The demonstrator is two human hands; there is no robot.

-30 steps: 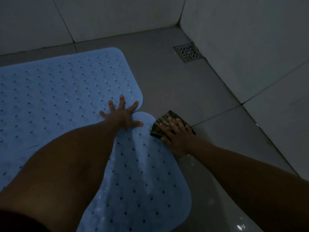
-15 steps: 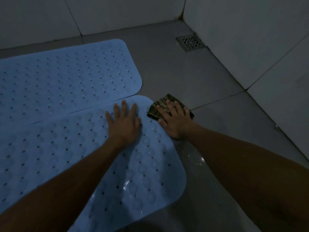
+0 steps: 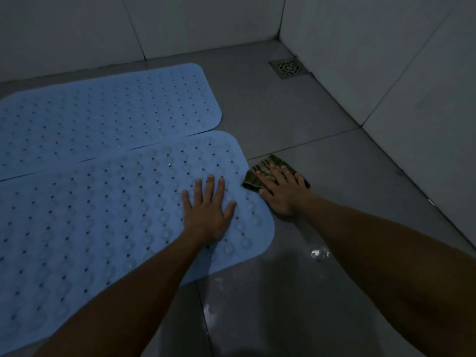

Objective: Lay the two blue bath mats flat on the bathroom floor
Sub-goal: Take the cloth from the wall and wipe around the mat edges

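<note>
Two blue perforated bath mats lie side by side on the grey tiled floor. The far mat (image 3: 103, 117) lies flat toward the back wall. The near mat (image 3: 90, 215) lies flat in front of it, its far edge slightly overlapping the other mat's near edge. My left hand (image 3: 206, 210) presses flat on the near mat's right end, fingers straight and spread. My right hand (image 3: 282, 190) rests with straight fingers on a folded dark patterned cloth (image 3: 257, 171) on the floor, just beside the near mat's right corner.
A square metal floor drain (image 3: 289, 68) sits in the far right corner. White tiled walls (image 3: 386, 73) close in at the back and right. The floor (image 3: 296, 266) near my right forearm is wet and shiny.
The near mat has gone from twisted and folded over to lying flat. My left hand slid back onto its right end. My right hand stayed on the cloth.
</note>
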